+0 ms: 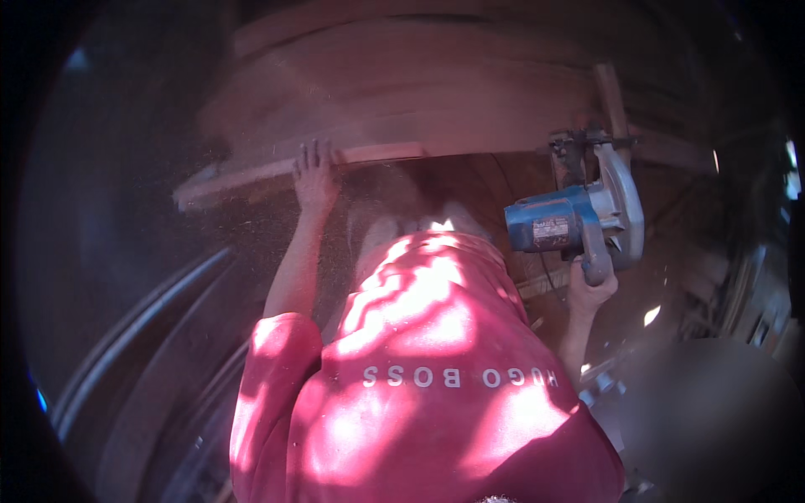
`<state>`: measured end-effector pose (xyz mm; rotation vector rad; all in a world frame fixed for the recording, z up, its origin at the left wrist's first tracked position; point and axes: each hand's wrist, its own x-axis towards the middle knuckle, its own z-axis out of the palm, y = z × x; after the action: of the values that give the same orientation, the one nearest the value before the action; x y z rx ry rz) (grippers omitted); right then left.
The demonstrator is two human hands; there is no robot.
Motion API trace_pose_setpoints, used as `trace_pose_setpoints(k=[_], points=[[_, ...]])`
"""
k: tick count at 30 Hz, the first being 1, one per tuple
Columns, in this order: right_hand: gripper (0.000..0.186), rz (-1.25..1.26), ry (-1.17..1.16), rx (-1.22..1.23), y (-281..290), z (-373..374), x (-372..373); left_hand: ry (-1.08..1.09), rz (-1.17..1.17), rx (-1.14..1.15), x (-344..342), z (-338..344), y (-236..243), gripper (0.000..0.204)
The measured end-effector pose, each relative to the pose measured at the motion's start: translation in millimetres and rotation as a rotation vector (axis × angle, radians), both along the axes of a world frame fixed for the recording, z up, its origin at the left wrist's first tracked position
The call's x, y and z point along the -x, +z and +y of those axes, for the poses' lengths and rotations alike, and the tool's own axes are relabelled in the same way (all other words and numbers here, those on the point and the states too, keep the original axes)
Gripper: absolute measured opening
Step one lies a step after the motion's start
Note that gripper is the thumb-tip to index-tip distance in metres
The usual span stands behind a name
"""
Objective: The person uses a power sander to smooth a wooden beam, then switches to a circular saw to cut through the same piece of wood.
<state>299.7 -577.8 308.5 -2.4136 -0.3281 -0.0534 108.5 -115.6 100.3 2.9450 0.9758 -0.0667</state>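
My left hand (315, 180) lies with fingers spread on a long, pale wooden strip (381, 153) along the near edge of a wide reddish board surface (402, 75). To its right, my right hand (591, 289) is closed on the rear handle of a circular saw (570, 201) with a blue motor housing and grey guard. The saw's front sits at the board's edge, beside a narrow upright-running piece of wood (610, 92). The blade is hidden by the guard.
Long dark boards or panels (159, 335) lean at the lower left. A jumble of wood offcuts (755, 302) lies at the right. A thin cable (547, 277) hangs below the saw. Fine dust hazes the left side, and the lower right is blurred.
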Motion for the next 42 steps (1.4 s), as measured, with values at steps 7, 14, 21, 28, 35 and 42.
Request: trace_pose_setpoints(k=[7, 14, 21, 28, 35, 42], points=[[0.034, 0.045, -0.556, -0.138, -41, 40, 78, -0.232, 0.137, 0.309, -21, 145, -5, 0.035], [0.042, 0.253, -0.892, -0.221, -152, 152, 106, -0.202, 0.215, 0.341, -112, 307, 29, 0.029], [0.048, 0.268, -0.947, -0.011, -179, 227, 150, -0.171, 0.358, 0.457, -98, 354, 12, 0.033], [0.055, 0.298, -0.995, -0.075, -213, 251, 144, -0.473, 0.357, 0.611, -141, 331, -32, 0.034], [0.050, 0.169, -0.732, -0.091, -196, 260, 129, -0.569, 0.075, 0.485, -165, 265, -61, 0.090], [0.050, 0.165, -0.688, -0.280, -179, 281, 118, -0.526, 0.151, 0.488, -196, 248, -54, 0.079]])
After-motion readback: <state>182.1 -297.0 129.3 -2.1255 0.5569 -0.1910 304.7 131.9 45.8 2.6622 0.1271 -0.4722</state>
